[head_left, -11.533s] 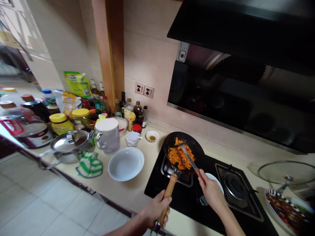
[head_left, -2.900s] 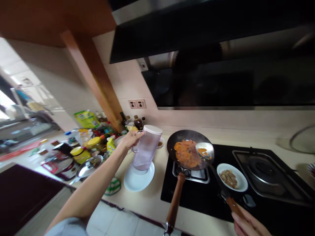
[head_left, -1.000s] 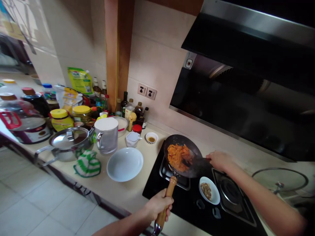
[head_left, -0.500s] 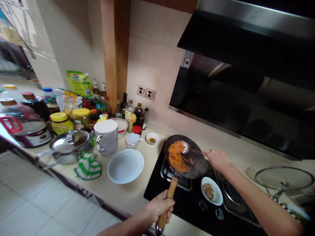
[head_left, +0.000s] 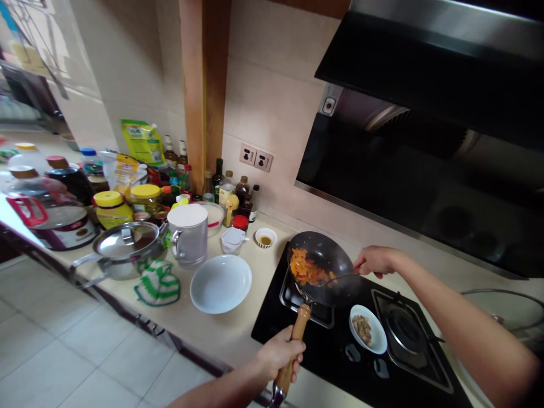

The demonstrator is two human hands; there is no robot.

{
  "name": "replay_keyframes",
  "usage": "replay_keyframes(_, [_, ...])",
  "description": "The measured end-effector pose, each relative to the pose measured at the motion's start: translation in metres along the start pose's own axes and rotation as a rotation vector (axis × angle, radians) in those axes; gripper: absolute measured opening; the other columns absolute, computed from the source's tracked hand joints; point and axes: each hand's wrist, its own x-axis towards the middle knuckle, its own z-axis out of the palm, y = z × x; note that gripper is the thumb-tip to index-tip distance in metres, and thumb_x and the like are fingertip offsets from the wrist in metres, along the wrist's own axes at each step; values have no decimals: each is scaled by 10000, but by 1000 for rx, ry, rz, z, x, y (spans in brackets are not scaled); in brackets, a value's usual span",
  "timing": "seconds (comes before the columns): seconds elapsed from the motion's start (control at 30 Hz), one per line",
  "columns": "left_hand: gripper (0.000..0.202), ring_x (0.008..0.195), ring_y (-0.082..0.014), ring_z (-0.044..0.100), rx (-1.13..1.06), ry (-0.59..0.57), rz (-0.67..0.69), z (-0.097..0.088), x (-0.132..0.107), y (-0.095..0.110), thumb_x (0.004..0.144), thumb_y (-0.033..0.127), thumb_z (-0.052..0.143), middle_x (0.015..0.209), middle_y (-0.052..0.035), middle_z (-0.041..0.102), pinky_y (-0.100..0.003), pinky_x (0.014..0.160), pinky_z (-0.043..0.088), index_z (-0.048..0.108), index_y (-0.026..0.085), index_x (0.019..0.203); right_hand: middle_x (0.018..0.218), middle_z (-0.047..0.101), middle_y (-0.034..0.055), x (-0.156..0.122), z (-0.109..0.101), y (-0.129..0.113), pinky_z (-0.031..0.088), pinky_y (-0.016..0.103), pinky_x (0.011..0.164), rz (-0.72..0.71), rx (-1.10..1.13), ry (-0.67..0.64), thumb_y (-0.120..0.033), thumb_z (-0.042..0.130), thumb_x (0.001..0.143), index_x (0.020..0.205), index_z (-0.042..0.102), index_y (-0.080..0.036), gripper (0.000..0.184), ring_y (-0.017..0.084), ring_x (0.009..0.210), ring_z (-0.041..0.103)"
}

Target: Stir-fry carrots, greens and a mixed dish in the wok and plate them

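My left hand [head_left: 281,352] is closed around the wooden handle of a dark wok [head_left: 322,249], which sits tilted over the left burner. Orange pieces of food [head_left: 305,267] are gathered on the wok's left side. In my right hand [head_left: 376,260] is the handle of a metal spatula or ladle [head_left: 343,276]; its head is low in the wok among the food, and its shape cannot be made out. A small white bowl of brownish chopped food [head_left: 369,330] stands on the stove just right of the wok handle.
A white plate [head_left: 221,284], striped cloth [head_left: 158,283], lidded steel pot [head_left: 127,243] and plastic jug [head_left: 189,235] stand on the left counter. A sauce dish [head_left: 266,238] is behind the stove's left edge. The range hood [head_left: 416,170] overhangs; a glass lid [head_left: 510,310] is at right.
The utensil's head has moved from the upper middle of the wok down toward the near side, and the food has shifted. My left hand keeps its hold on the wok handle.
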Motion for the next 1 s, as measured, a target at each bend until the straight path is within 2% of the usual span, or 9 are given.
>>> replay_keyframes(0.1, [254, 382, -57, 391, 5, 6, -5, 1, -3, 3, 735, 294, 593, 558, 79, 469, -189, 391, 371, 365, 230, 828, 364, 380, -65, -12, 2, 12, 246, 189, 389, 3, 44, -51, -175, 471, 781, 1049, 704, -203, 356, 69, 336, 285])
replay_keyframes(0.2, [238, 381, -57, 390, 12, 1, -16, 3, -5, 5, 740, 273, 579, 561, 80, 468, -192, 398, 367, 363, 232, 833, 359, 395, -61, -25, -4, 25, 173, 192, 345, 45, 101, -133, -230, 486, 791, 1083, 687, -197, 356, 65, 304, 239])
replay_keyframes(0.3, [229, 382, -62, 392, 17, 6, -9, 4, -4, 4, 745, 260, 565, 561, 81, 468, -199, 401, 367, 359, 232, 840, 365, 456, -45, -26, -4, 18, 171, 186, 326, 71, 162, -227, -235, 524, 782, 1173, 643, -185, 412, 67, 287, 258])
replay_keyframes(0.47, [265, 382, -61, 389, 5, 18, -2, 7, -4, 2, 724, 301, 588, 568, 80, 467, -201, 406, 360, 356, 233, 831, 405, 430, -63, -7, 23, -5, 196, 171, 341, -24, 325, -107, -279, 475, 863, 1278, 554, -193, 431, 58, 314, 293])
replay_keyframes(0.57, [291, 387, -59, 390, -2, 14, -4, 7, -5, 3, 710, 325, 609, 573, 80, 464, -201, 413, 359, 359, 234, 829, 450, 397, -70, -8, 34, 9, 145, 172, 343, -23, 451, -60, -333, 384, 909, 1294, 522, -204, 429, 41, 323, 233])
replay_keyframes(0.63, [276, 393, -61, 394, -8, 9, -13, 6, -6, 3, 715, 303, 596, 573, 80, 464, -200, 413, 360, 357, 233, 833, 466, 402, -67, -17, 32, 26, 119, 172, 342, -10, 517, -61, -375, 389, 901, 1272, 529, -215, 428, 38, 328, 210])
replay_keyframes(0.73, [236, 396, -65, 394, -8, 9, -11, 6, -5, 3, 727, 260, 563, 567, 79, 465, -201, 407, 361, 358, 230, 840, 424, 378, -66, -34, 17, 39, 117, 173, 330, 40, 408, -114, -372, 456, 855, 1146, 607, -202, 369, 49, 322, 211])
replay_keyframes(0.87, [242, 388, -59, 382, -1, 14, -3, 6, -5, 2, 727, 275, 571, 565, 83, 458, -203, 413, 367, 363, 229, 841, 357, 369, -57, -42, 2, 24, 205, 186, 335, 105, 30, -148, -215, 499, 789, 928, 701, -198, 246, 70, 302, 267])
replay_keyframes(1.0, [264, 394, -56, 385, 2, 15, -5, 7, -5, 2, 720, 308, 588, 579, 78, 465, -200, 422, 365, 366, 229, 839, 454, 537, 27, -24, 17, -1, 391, 256, 443, 90, -57, -37, -113, 559, 711, 793, 722, -162, 188, 156, 420, 518])
